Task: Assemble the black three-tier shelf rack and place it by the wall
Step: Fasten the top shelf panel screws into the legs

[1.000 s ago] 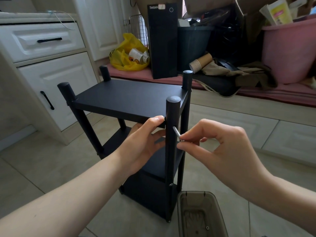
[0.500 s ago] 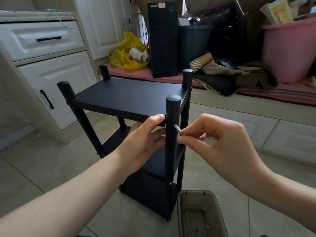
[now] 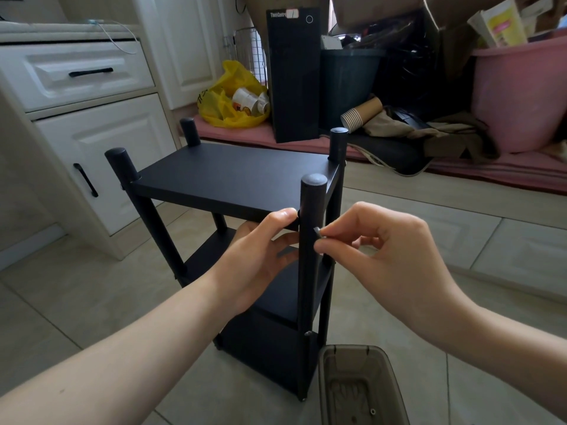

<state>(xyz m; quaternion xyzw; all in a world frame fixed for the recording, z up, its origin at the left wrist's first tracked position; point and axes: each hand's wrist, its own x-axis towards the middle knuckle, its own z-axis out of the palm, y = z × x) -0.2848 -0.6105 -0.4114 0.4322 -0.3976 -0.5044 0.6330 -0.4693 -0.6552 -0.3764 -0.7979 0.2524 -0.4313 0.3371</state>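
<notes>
Rack [image 3: 233, 176], black with three tiers, standing upright on a tiled floor [image 3: 76, 286] directly in front of the person, with both hands at its nearest post [image 3: 307, 280]. Left hand [image 3: 254, 259] grips the front edge of the top shelf [image 3: 214, 200] just left of that post, thumb on the edge and fingers curled underneath. Right hand [image 3: 389, 259] is just right of the post, thumb and forefinger pinched on a small silver tool [image 3: 317, 231] whose tip points at the post below the top shelf; its other fingers are loosely curled. Whether the tip touches the post cannot be told. Compared with a second ago, less of the tool shows beyond the fingertips, which now sit closer to the post; the left hand and the rack have kept their places. The post hides the left fingertips, and the left hand covers the near corner of the middle shelf. A translucent box [image 3: 352, 360] sits on the floor at the bottom edge of view, just beside the rack's near foot. A white cabinet [image 3: 92, 118] with black handles stands to the left. Behind the rack, well apart, are a yellow bag [image 3: 227, 99], a black computer [image 3: 293, 81] standing upright, a stack of paper cups [image 3: 362, 113] on its side, and a pink tub [image 3: 521, 93].
</notes>
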